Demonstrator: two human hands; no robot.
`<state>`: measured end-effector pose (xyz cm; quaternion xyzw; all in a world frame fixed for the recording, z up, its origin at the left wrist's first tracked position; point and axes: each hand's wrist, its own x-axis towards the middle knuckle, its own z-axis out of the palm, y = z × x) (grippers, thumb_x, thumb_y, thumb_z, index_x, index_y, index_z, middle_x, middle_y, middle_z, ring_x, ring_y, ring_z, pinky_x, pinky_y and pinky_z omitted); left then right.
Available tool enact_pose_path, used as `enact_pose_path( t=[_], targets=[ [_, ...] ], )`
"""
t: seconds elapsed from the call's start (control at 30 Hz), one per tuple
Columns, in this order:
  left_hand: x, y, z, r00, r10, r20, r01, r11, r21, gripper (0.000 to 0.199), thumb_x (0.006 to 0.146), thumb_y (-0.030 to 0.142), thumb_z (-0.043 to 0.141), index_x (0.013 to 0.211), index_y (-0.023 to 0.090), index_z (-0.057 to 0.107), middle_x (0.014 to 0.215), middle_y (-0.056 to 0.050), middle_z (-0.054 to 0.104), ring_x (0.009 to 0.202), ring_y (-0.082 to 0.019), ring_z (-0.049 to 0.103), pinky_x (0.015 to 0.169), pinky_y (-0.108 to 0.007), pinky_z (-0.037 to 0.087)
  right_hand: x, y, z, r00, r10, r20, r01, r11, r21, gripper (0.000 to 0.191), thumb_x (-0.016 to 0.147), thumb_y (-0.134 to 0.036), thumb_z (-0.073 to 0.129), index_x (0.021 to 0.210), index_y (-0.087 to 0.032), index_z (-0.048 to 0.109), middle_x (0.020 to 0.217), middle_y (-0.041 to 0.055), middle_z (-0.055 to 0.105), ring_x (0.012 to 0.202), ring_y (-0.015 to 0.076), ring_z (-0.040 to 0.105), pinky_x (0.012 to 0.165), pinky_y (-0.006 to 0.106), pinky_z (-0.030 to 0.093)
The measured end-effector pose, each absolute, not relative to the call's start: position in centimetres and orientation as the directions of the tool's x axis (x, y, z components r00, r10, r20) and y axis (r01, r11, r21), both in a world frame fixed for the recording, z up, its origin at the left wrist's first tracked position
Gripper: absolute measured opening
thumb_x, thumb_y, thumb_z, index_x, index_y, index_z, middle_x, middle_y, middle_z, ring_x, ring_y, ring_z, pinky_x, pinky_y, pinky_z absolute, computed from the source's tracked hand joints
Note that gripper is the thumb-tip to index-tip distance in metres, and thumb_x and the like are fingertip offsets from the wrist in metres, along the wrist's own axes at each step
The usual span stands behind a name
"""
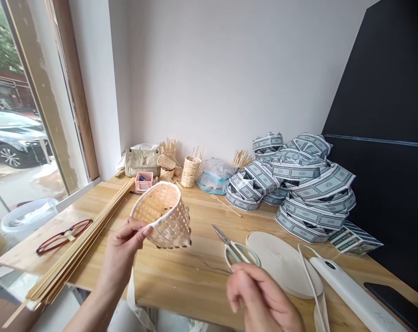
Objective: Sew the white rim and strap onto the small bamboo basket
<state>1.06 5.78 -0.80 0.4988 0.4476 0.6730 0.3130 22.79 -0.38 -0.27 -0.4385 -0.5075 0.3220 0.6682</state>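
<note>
My left hand pinches the near rim of a small woven basket, thumb and fingers closed on its white-bound edge. The basket is tilted in the air above the table, its mouth turned up and to the left. Below my left wrist hangs a strip of white tape. On the right, my right hand is closed with curled fingers; what it may hold is hidden. Just beyond it lie scissors with pale green handles, beside a flat roll of cream tape.
Long wooden strips and red glasses lie to the left. Small baskets, a handbag and a pink box stand at the back. Patterned bands are piled right, behind a white device and a black phone.
</note>
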Motion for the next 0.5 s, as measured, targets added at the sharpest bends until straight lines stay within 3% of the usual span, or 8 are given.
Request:
enact_pose_path(
  t=[0.1,0.2,0.33,0.5],
  targets=[
    [2.2,5.1,-0.6,-0.265,0.923,0.278,-0.123,-0.319,0.940,0.016,0.061,0.035,0.073,0.063,0.019,0.069,0.056,0.004,0.047,0.051,-0.008,0.037,0.048,-0.019,0.029,20.4,-0.1,1.4,-0.018,0.775,0.632,0.387,0.588,-0.710,0.015,0.082,-0.021,0.051,0.081,-0.019,0.065,0.055,-0.0002,0.058,0.046,0.0106,0.053,0.045,0.019,0.042],
    [2.9,4.4,-0.3,-0.220,0.948,0.228,-0.208,-0.275,0.939,0.017,0.059,0.035,0.075,0.061,0.020,0.068,0.057,0.004,0.047,0.051,-0.007,0.036,0.048,-0.019,0.028,18.4,0.3,2.3,-0.123,0.631,0.766,0.619,0.652,-0.438,0.021,0.083,-0.013,0.044,0.079,-0.017,0.064,0.058,0.0019,0.061,0.051,0.0121,0.057,0.049,0.020,0.044],
    [3.1,3.9,-0.3,-0.176,0.960,0.219,-0.218,-0.255,0.942,0.016,0.061,0.035,0.074,0.061,0.020,0.068,0.055,0.005,0.045,0.053,-0.007,0.035,0.050,-0.019,0.028,17.1,0.8,2.0,-0.208,0.549,0.809,0.681,0.676,-0.283,0.029,0.082,-0.006,0.037,0.093,-0.009,0.063,0.064,0.0060,0.066,0.055,0.0150,0.061,0.055,0.022,0.048],
    [3.3,4.0,-0.6,-0.149,0.967,0.206,-0.218,-0.236,0.947,0.017,0.062,0.037,0.074,0.061,0.021,0.067,0.054,0.005,0.043,0.054,-0.007,0.035,0.051,-0.019,0.027,17.3,0.9,1.4,-0.271,0.539,0.798,0.703,0.677,-0.219,0.033,0.081,-0.005,0.037,0.102,-0.004,0.062,0.064,0.0083,0.067,0.056,0.0168,0.063,0.055,0.024,0.050]
  ],
)
